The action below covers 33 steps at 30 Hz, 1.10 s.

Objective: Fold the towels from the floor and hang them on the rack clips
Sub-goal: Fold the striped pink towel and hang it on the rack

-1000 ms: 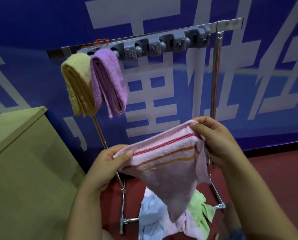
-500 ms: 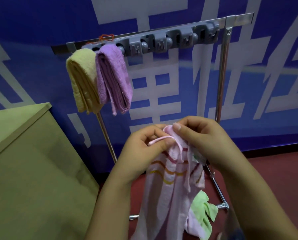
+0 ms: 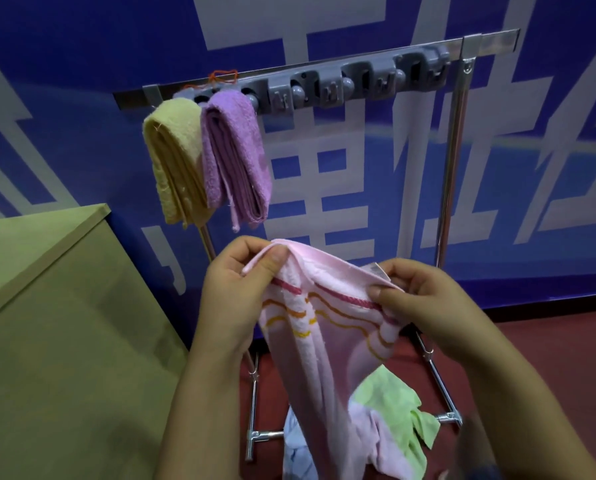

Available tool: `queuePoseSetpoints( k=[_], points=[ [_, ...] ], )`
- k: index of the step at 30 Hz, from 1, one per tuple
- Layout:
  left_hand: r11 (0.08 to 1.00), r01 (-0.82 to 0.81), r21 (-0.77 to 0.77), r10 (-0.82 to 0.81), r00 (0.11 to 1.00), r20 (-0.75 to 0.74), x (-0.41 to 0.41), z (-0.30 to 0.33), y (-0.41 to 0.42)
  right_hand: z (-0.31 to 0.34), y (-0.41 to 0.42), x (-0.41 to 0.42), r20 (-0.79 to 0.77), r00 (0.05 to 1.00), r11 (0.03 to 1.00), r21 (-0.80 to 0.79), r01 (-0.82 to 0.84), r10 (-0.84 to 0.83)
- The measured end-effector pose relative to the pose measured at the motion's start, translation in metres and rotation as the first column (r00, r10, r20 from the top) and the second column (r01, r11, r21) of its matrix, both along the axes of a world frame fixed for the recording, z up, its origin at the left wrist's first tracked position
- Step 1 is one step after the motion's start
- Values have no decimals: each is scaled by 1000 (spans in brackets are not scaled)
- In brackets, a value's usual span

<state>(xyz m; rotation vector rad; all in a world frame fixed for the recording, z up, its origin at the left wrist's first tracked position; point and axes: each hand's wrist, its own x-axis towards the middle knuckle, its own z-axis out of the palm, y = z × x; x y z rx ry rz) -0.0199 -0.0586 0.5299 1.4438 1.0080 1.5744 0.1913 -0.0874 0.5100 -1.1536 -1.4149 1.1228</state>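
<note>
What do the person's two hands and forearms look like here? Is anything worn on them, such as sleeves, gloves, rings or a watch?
Both the left hand and the right hand are bare, without gloves. No ring shows on the visible fingers, and the nails are short and unpainted. Both forearms are uncovered as far as the picture reaches; no sleeve, watch or bracelet can be seen.

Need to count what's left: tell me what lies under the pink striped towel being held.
Below the pink striped towel, on the floor: a green towel, a pale blue one and a pink one. Anything beneath it is covered.
</note>
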Motion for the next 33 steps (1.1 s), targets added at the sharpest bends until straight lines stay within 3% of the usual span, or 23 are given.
queuePoseSetpoints(
  k=[5, 8, 10, 13, 16, 19, 23, 25, 30, 33],
  points=[
    [995, 72, -70, -57, 980, 192, -6, -3, 11, -2, 12, 19, -267, 964, 1000, -6, 7, -8],
    [985, 149, -87, -118, 951, 287, -3, -8, 15, -5, 18, 20, -466, 885, 996, -74, -41, 2],
    [975, 161, -153, -102, 937, 335, -2, -20, 24, -11, 21, 14, -621, 784, 983, -157, -92, -25],
    [943, 32, -332, 45, 974, 220, -12, -51, 37, -23, 26, 7, -813, 530, 910, -378, -169, -239],
    [861, -149, -486, 209, 975, 72, -25, -85, 38, -34, 29, 5, -773, 408, 820, -565, -95, -486],
    [822, -217, -526, 254, 967, -2, -27, -89, 32, -41, 35, 3, -763, 332, 806, -592, -14, -555],
    [892, -38, -450, 124, 979, 163, -13, -58, 16, -34, 39, -6, -794, 390, 858, -513, -20, -466],
    [905, 92, -415, 2, 975, 220, -3, -39, 4, -31, 37, -11, -783, 488, 898, -440, 5, -386],
    [896, 315, -312, -256, 942, 217, 10, -8, -22, -17, 18, -17, -640, 741, 973, -218, 79, -204],
    [870, 423, -253, -395, 905, 154, 14, 0, -31, -4, 3, -23, -477, 857, 980, -83, 179, -196]
  ],
)
